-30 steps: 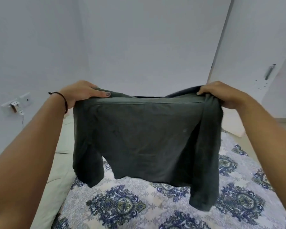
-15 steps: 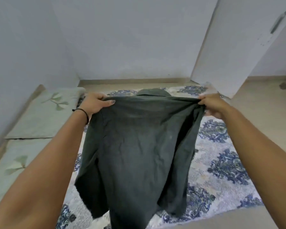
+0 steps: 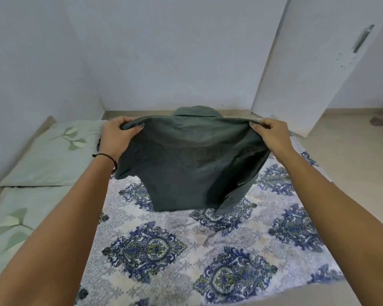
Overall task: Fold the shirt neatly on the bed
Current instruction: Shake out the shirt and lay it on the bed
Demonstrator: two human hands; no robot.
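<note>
Gripping the dark shirt (image 3: 192, 164) at both shoulders, the left hand (image 3: 116, 138) and right hand (image 3: 271, 134) spread it above the patterned bed (image 3: 241, 250), probably to lay it flat for folding.

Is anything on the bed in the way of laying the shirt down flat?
Nothing visible. The shirt hangs from the left hand and right hand over the bed; the pillow lies off to the left. The patch behind the shirt is hidden.
</note>
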